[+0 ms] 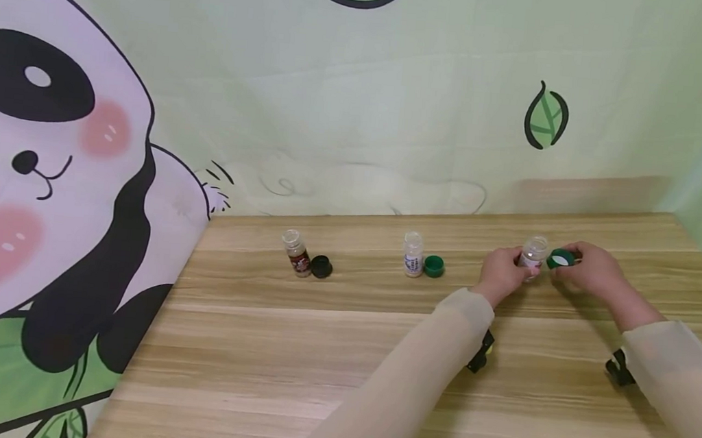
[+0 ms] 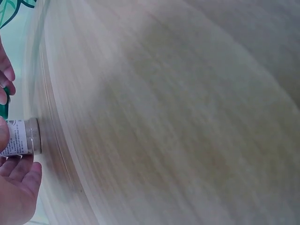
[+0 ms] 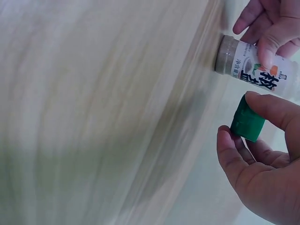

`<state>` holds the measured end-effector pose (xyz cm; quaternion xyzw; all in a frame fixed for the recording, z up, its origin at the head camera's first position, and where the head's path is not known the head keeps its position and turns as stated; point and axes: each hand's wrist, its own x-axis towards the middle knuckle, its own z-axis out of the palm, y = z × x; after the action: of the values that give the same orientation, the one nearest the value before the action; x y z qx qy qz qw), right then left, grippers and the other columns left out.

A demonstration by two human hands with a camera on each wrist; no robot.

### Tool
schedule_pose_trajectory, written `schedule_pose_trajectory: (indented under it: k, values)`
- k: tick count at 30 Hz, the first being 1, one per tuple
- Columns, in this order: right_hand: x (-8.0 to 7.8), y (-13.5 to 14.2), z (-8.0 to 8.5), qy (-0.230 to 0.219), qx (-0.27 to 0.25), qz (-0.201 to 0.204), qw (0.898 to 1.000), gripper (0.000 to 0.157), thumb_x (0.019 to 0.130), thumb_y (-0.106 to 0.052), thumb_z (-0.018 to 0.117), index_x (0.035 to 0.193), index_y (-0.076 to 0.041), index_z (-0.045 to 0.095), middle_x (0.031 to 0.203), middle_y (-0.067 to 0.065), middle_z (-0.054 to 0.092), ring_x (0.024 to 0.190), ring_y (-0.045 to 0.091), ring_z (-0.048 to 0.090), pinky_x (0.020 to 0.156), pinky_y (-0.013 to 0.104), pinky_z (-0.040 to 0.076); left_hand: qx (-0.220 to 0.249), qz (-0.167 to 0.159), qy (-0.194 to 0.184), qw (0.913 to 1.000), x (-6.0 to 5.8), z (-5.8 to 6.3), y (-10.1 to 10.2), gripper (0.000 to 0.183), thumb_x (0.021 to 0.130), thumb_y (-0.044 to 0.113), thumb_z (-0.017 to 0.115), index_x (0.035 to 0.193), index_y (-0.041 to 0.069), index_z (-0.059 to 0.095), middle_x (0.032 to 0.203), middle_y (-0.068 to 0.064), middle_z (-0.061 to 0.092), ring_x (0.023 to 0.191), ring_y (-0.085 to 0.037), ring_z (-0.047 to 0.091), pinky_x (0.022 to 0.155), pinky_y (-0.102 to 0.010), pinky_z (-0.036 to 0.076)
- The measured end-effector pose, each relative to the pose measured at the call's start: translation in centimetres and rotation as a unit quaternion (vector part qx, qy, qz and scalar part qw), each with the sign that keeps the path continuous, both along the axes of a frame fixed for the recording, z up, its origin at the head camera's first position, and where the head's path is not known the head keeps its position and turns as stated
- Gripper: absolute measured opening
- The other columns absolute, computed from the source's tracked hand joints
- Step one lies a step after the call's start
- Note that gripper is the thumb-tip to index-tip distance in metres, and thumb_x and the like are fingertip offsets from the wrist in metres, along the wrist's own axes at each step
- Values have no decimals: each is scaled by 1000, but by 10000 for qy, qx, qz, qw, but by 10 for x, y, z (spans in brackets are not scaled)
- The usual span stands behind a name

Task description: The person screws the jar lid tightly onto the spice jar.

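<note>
My left hand point(image 1: 500, 273) grips a clear seasoning bottle point(image 1: 535, 250) with a white printed label, upright near the back right of the table. Its mouth is uncovered. Close beside it, my right hand point(image 1: 597, 273) pinches a green screw cap point(image 3: 248, 121) between thumb and fingers. The cap is tilted, its pale inside showing in the head view, and it stands apart from the bottle. In the right wrist view the label point(image 3: 258, 70) carries dark characters and coloured pictures, with the left thumb across it. The bottle's base is right at the wooden surface.
A second uncapped bottle point(image 1: 412, 257) stands mid-table with a green cap point(image 1: 434, 266) at its right. Farther left is an uncapped bottle point(image 1: 300, 259) with a dark label, beside a black cap point(image 1: 321, 266). A printed cloth backdrop point(image 1: 358, 123) rises behind the wooden table point(image 1: 290, 358).
</note>
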<state>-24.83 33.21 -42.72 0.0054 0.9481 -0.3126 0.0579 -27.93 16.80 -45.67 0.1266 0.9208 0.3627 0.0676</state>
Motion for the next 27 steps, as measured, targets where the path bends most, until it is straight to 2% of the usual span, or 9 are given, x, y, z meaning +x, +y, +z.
schedule_pose_trajectory:
  k: [5,14,19,24,27]
  values:
    - [0,1,4,-7,31,-18,10000,58,90,-15,63,130,21,41,123,45,50,109,55,53,90,59,47,10,-27,-3,10000,-1,-1,0,42,88,31,74,128,19,67,124,5,71,113,-3,65,95,-12,47]
    - [2,1,15,239,90,31,9997,57,92,-14,64,130,21,42,122,45,51,109,56,54,86,56,50,5,-52,-72,10000,-1,0,1,45,89,30,74,131,19,65,127,4,70,117,-4,64,97,-14,47]
    - [5,0,22,312,91,-10,9995,56,92,-14,65,130,20,43,121,45,52,108,56,54,81,49,51,-1,-54,-116,9999,-1,0,1,46,89,30,73,132,19,63,128,3,69,118,-5,63,98,-15,47]
    - [6,1,25,414,96,-41,9991,55,91,-15,66,129,19,45,119,44,54,107,55,55,73,36,50,-73,-31,-99,9999,-2,1,1,46,89,31,73,133,19,63,127,4,70,117,-5,64,97,-14,47]
    - [7,2,28,444,130,-70,9989,55,91,-16,65,130,18,45,118,44,54,107,54,55,73,37,49,-88,-33,-80,9999,-1,1,2,46,89,31,72,133,19,64,127,5,70,117,-5,64,97,-13,47]
